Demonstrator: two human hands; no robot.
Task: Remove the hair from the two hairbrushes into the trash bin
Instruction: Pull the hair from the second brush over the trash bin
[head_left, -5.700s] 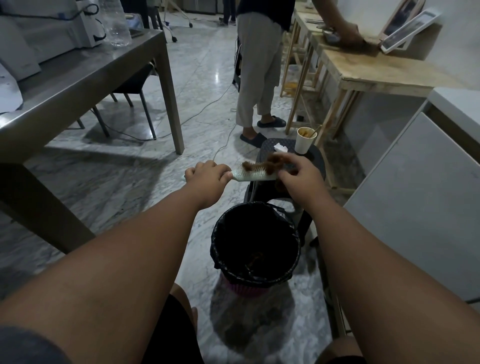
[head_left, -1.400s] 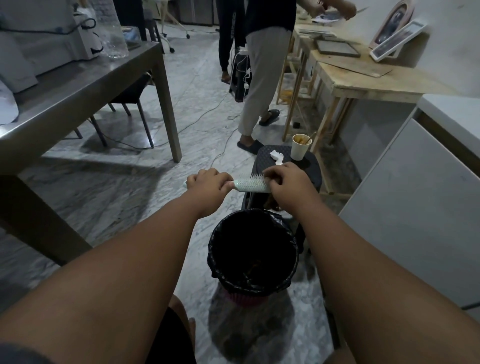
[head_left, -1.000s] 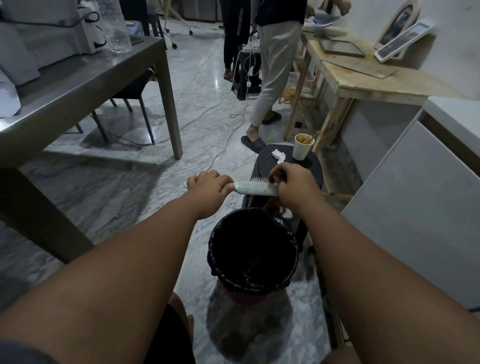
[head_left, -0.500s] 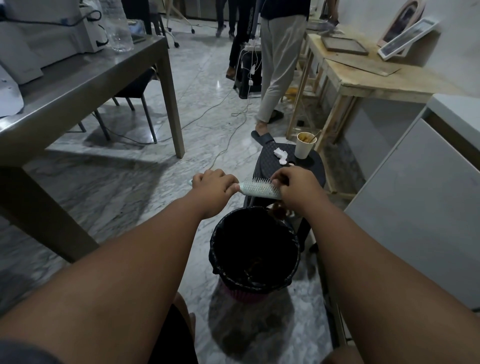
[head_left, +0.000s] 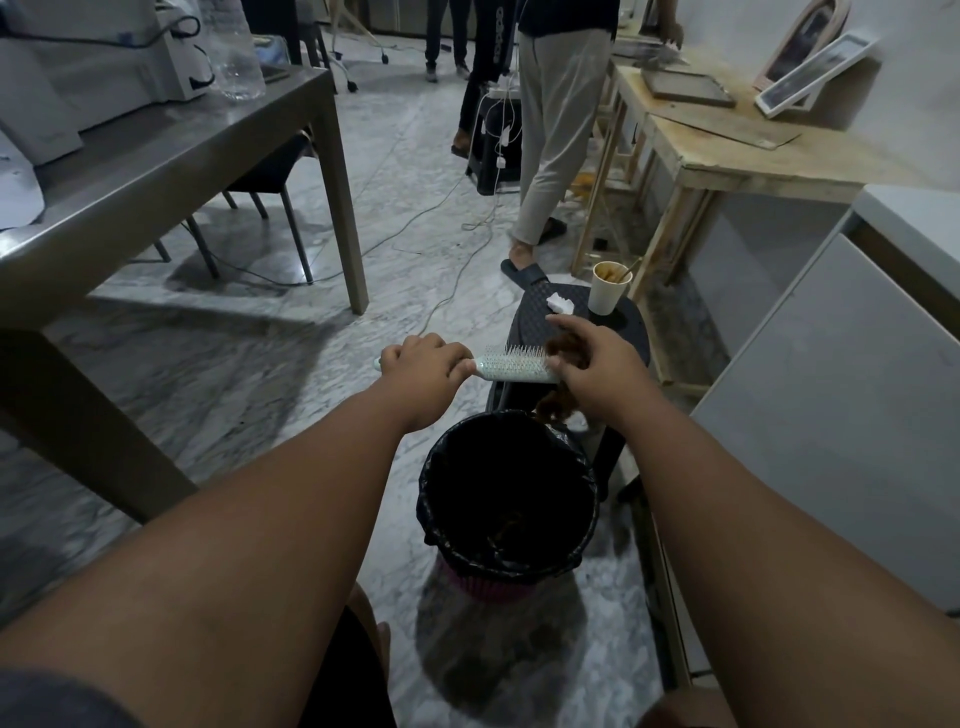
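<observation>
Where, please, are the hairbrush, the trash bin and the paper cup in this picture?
hairbrush (head_left: 511, 368), head view, on its pale bristled barrel.
trash bin (head_left: 427, 491), head view, on the left rim of its black liner.
paper cup (head_left: 605, 297), head view, on its outer wall.

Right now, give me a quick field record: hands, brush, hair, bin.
left hand: gripping the hairbrush handle
right hand: pinching hair at the brush's far end
hairbrush: pale, roughly horizontal, bristles up
hair: brown clump at the fingers, more hanging below the hand
trash bin: black liner, open, just nearer than the brush
second brush: not in view
</observation>
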